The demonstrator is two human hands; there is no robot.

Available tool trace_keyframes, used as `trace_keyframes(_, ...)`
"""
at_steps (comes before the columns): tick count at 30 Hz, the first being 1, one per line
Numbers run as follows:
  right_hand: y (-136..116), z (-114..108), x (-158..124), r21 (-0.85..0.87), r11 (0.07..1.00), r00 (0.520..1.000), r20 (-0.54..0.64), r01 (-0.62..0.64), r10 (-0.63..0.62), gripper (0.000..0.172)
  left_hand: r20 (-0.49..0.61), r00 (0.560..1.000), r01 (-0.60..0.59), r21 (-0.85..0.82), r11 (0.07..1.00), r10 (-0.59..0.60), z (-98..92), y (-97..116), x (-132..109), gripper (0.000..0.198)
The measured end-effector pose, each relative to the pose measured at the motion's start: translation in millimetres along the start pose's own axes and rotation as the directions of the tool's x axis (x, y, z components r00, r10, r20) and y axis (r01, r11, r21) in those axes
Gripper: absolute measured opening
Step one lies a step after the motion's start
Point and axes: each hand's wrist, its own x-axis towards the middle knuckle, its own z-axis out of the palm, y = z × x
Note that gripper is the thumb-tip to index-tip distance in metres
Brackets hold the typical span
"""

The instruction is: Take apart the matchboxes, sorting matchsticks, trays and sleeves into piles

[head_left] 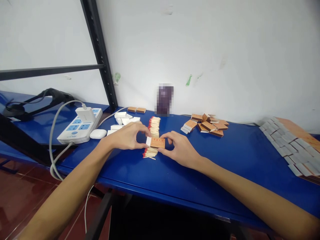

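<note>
Between my two hands is an orange matchbox [158,142], its white inner tray [148,141] sticking out at the left end. My left hand [130,136] pinches the tray end between thumb and fingers. Thumb and index finger of my right hand [181,148] grip the orange sleeve at its right end. Beneath the box runs a row of red-tipped matches [154,126], partly hidden by it. Behind my left hand lie several white inner trays [125,118]. A loose heap of orange matchbox sleeves [208,126] is off to the right.
Stacked matchboxes [292,143] fill the far right of the blue table [200,186]. At left stand a power strip [80,125] with a charger and cables, and a white earbud case [98,134]. Two matchboxes [136,109] lie at the back, near a blurred upright item [164,100].
</note>
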Motion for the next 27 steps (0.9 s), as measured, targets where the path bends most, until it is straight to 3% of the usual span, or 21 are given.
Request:
trace_keyframes(13,15.6,-24.8,-19.6,-0.035,0.998,0.998,0.024,-0.055,0.056,0.029,0.011,1.0,0.009,0.009,1.0,-0.009,2.5,-3.1,-1.1,0.029)
trace_keyframes(18,24.3,-56.7,-24.7,-0.075,0.995,0.991,-0.115,-0.073,0.064,0.034,0.008,1.0,0.007,-0.004,1.0,-0.006,2.3,-2.0,-1.0,0.03)
trace_keyframes(20,34.4,-76.8,-21.5,-0.145,0.981,0.968,-0.236,-0.127,0.091,0.038,0.001,1.0,0.008,-0.005,1.0,-0.008,1.6,-1.0,-1.0,0.03)
trace_keyframes(23,62.2,-108.6,-14.7,-0.21,0.92,0.877,-0.428,-0.33,0.217,0.041,-0.005,1.0,0.009,-0.002,1.0,-0.009,0.2,0.7,-1.0,0.028)
trace_keyframes(25,85.6,-125.2,-12.9,-0.253,0.863,0.846,-0.44,-0.438,0.301,0.042,-0.005,1.0,0.004,-0.003,1.0,-0.004,-0.6,1.8,-0.8,0.027)
trace_keyframes(27,107.0,-135.0,-14.8,-0.315,0.815,0.845,-0.408,-0.486,0.347,0.045,-0.014,1.0,-0.001,-0.006,1.0,0.001,-1.2,2.6,-0.6,0.027)
